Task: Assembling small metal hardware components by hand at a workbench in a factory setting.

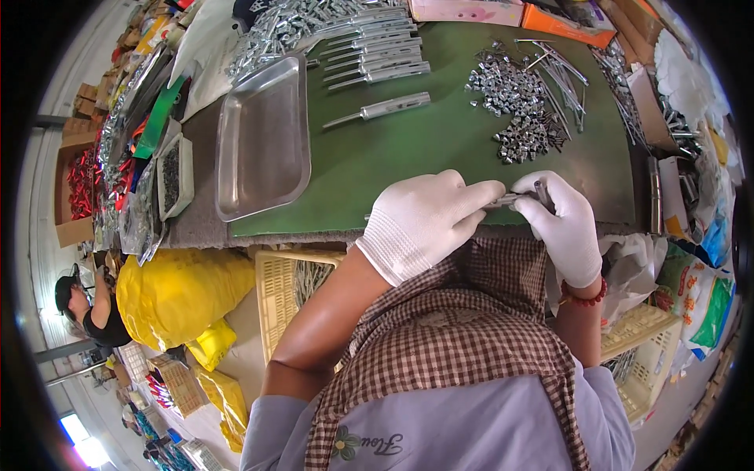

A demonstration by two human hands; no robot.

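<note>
My left hand (428, 220), in a white knit glove, pinches one end of a slim silvery metal part (501, 202) near the table's front edge. Closed on the other end of that part is my right hand (567, 228), also gloved. A short dark metal rod (543, 198) sticks up between the right fingers; its lower end is hidden. Beyond the hands lies a single metal tool (393, 107) with a thick cylindrical body and a thin shaft. Several similar tools (397, 72) lie in a row farther back. To their right spreads a pile of small shiny metal fittings (510, 90).
An oblong metal tray (303, 125) stands left on the green tabletop (345, 173). Thin metal rods (567, 71) lie beside the fittings. A heap of metal parts (275, 35) fills the back left. Yellow crates (271, 306) and yellow sacks (184, 294) stand below. A person works far left.
</note>
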